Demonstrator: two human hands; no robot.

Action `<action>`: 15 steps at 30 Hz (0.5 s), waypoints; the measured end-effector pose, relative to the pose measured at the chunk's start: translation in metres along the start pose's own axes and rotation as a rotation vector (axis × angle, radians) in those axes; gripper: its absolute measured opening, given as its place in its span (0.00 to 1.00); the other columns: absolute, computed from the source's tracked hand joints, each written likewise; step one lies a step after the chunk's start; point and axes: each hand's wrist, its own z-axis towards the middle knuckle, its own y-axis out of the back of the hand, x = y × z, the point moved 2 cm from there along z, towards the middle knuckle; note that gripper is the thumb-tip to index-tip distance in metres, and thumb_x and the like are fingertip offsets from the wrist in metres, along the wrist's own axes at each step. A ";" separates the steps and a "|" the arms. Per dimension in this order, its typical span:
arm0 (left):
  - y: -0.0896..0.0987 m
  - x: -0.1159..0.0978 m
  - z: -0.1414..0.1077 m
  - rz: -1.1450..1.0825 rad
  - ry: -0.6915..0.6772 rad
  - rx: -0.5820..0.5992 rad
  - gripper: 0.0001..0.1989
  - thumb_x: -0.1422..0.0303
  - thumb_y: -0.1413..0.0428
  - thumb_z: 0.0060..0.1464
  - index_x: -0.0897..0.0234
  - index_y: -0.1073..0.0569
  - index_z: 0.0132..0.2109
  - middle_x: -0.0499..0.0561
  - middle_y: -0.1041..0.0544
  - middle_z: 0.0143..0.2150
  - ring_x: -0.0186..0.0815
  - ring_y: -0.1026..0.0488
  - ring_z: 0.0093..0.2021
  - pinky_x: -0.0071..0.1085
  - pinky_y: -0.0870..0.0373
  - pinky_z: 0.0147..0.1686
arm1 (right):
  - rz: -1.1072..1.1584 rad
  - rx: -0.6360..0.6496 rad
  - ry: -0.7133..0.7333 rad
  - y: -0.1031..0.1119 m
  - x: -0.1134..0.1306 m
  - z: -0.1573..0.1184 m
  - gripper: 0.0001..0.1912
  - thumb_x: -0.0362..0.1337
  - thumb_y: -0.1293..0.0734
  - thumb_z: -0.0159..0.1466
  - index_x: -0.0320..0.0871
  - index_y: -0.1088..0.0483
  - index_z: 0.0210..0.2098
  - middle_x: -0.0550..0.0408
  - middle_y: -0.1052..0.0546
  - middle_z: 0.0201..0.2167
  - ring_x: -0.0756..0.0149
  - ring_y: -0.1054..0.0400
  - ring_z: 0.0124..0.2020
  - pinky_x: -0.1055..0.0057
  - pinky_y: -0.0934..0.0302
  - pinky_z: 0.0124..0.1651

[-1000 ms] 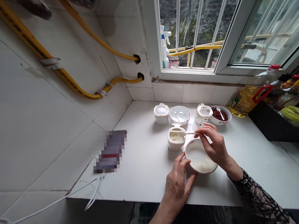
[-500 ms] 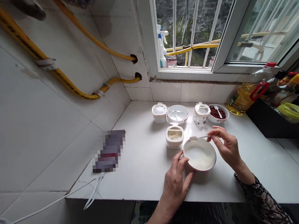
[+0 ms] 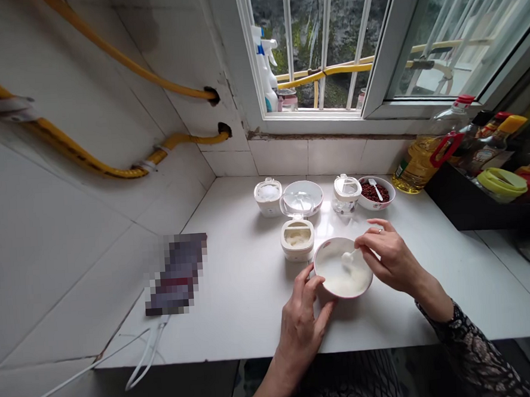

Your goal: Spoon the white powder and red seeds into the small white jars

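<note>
"Hands first: what do yours hold, seen from the head camera?"

"Your left hand (image 3: 302, 323) grips the near left side of a pink-rimmed white bowl (image 3: 334, 238), its fingers (image 3: 308, 279) over the rim. Your right hand (image 3: 392, 259) is closed in a pinch on a small white spoon (image 3: 349, 256), whose scoop sits inside that bowl."

"Which way does the spoon lie?"

"It runs leftward from your right fingers into the bowl, its handle mostly hidden by them. The bowl sits between your hands on the counter (image 3: 236, 308), with your left hand on it and your right above its right side."

"And the containers?"

"Your bowl holds something white and creamy. Just beyond it, to the left, an open white tub (image 3: 298, 253) holds pale cream (image 3: 297, 237). Farther off stand a lidded white tub (image 3: 269, 205), a shallow white dish (image 3: 307, 191), a glass jar (image 3: 344, 204), and a bowl of red beans (image 3: 382, 202) with a spoon (image 3: 374, 187) in it."
</note>
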 end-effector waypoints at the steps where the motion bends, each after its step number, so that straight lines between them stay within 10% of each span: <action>1: 0.000 0.000 0.000 -0.003 0.005 0.004 0.16 0.72 0.45 0.60 0.59 0.36 0.55 0.60 0.31 0.60 0.44 0.23 0.53 0.36 0.19 0.42 | -0.044 0.012 -0.010 0.003 -0.001 0.000 0.11 0.24 0.40 0.60 0.46 0.33 0.32 0.59 0.24 0.24 0.65 0.33 0.25 0.52 0.43 0.57; 15: 0.003 -0.002 0.001 0.024 0.009 0.012 0.17 0.72 0.45 0.60 0.58 0.36 0.55 0.61 0.30 0.59 0.43 0.22 0.51 0.36 0.19 0.40 | -0.132 0.110 -0.053 0.000 0.013 0.007 0.12 0.26 0.42 0.60 0.46 0.40 0.24 0.62 0.35 0.16 0.68 0.44 0.20 0.58 0.43 0.51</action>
